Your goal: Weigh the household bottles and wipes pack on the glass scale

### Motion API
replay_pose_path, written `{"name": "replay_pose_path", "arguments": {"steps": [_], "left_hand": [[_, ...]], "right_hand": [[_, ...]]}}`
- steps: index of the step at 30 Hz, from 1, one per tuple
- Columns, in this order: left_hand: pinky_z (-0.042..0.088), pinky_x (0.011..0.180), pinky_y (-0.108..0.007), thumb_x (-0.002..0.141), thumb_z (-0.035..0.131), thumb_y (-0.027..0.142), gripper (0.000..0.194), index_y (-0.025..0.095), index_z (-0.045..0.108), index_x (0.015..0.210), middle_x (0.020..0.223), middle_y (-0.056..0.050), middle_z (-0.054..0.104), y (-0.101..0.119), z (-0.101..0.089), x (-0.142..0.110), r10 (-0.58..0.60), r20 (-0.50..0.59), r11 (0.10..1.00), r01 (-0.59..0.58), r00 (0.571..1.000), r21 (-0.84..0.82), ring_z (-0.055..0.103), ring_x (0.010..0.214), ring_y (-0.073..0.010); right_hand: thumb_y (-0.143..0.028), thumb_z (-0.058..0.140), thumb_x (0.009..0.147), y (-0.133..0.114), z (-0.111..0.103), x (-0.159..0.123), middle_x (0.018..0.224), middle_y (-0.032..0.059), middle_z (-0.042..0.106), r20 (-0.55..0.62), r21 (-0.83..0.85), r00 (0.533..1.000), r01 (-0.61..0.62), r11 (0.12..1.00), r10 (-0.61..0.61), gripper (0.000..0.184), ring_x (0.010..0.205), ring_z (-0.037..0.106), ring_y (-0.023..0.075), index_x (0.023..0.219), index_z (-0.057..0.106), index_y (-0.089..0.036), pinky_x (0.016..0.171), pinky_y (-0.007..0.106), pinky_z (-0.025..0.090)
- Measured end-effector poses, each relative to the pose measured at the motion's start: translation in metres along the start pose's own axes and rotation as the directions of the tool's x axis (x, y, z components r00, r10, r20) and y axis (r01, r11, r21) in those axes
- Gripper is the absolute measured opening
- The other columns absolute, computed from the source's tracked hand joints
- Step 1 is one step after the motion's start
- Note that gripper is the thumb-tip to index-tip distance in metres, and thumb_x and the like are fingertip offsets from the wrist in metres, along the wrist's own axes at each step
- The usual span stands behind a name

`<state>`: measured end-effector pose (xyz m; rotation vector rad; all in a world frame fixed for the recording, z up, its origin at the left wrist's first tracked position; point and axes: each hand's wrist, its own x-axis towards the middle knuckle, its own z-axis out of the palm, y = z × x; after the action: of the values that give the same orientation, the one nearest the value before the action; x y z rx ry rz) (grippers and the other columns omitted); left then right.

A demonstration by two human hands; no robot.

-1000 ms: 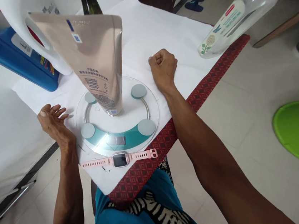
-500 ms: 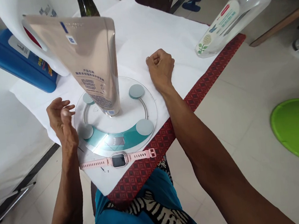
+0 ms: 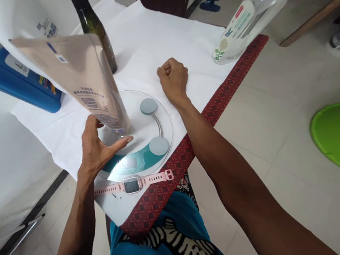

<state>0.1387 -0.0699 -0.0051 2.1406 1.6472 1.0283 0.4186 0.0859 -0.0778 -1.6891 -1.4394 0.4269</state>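
A tall beige squeeze tube with blue print stands on its cap end on a round glass scale with grey pads and a teal band. My left hand is at the tube's base, thumb stretched in front and fingers partly behind it. Its thumb and fingers are wide apart, and whether they touch the tube I cannot tell. My right hand rests as a closed fist on the white cloth, to the right of the scale, with nothing seen in it. Below the scale's front edge lies a pink-strapped smartwatch.
At the back left stand a blue bottle and a large white jug. A dark green glass bottle is behind the tube. A clear plastic bottle stands near the red patterned table edge. A green stool is at right.
My left hand has moved right from the scale's left side to the tube's base, thumb and fingers spreading. The right fist stays on the cloth. The view has shifted slightly.
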Motion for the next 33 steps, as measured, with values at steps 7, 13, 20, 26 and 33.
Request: {"name": "replay_pose_path", "arguments": {"steps": [7,13,20,26,33], "left_hand": [[0.067,0.073,-0.041,0.066,0.097,0.051,0.054,0.02,0.068,0.097,0.094,-0.005,0.078,0.029,0.003,0.007,-0.247,-0.055,0.966,0.241,0.967,-0.094,0.075,0.078,-0.0236],[0.071,0.085,-0.057,0.059,0.101,0.049,0.054,0.02,0.075,0.097,0.098,-0.008,0.083,0.058,0.001,0.049,-0.316,-0.124,0.94,0.293,0.941,-0.177,0.081,0.089,-0.0339],[0.068,0.085,-0.052,0.065,0.099,0.048,0.049,0.027,0.07,0.098,0.107,-0.005,0.08,0.106,0.051,0.147,0.012,-0.096,0.912,-0.05,0.995,-0.406,0.081,0.103,-0.0313],[0.064,0.088,-0.05,0.069,0.099,0.046,0.046,0.025,0.068,0.097,0.105,-0.008,0.079,0.132,0.123,0.211,0.138,0.014,0.9,-0.119,0.99,-0.42,0.078,0.096,-0.0274],[0.061,0.096,-0.048,0.07,0.1,0.025,0.045,0.021,0.065,0.097,0.105,-0.006,0.077,0.136,0.193,0.238,0.033,0.169,0.971,0.008,0.985,-0.24,0.07,0.094,-0.0222]], "right_hand": [[-0.031,0.052,0.112,-0.015,-0.005,0.001,0.098,0.0056,0.077,0.024,-0.1,0.998,-0.059,0.993,0.062,0.019,0.101,0.072,0.0263,0.098,0.064,-0.025,0.095,0.041,0.055],[-0.026,0.052,0.111,-0.034,-0.016,-0.003,0.104,0.006,0.081,0.087,-0.123,0.994,-0.048,0.991,0.059,0.018,0.103,0.072,0.0251,0.107,0.069,-0.023,0.088,0.035,0.051],[-0.03,0.045,0.115,-0.049,-0.025,-0.01,0.121,0.0085,0.081,0.276,-0.201,0.958,0.131,0.971,-0.072,0.026,0.108,0.074,0.0259,0.121,0.069,-0.022,0.082,0.034,0.048],[-0.028,0.044,0.114,-0.051,-0.026,-0.01,0.123,0.0102,0.082,0.346,-0.249,0.935,0.167,0.954,-0.074,0.029,0.112,0.075,0.0274,0.128,0.069,-0.021,0.084,0.035,0.051],[-0.021,0.045,0.111,-0.046,-0.019,-0.008,0.126,0.0156,0.082,0.344,-0.256,0.937,0.156,0.954,-0.061,0.036,0.119,0.076,0.0297,0.127,0.077,-0.019,0.096,0.036,0.055]]}}
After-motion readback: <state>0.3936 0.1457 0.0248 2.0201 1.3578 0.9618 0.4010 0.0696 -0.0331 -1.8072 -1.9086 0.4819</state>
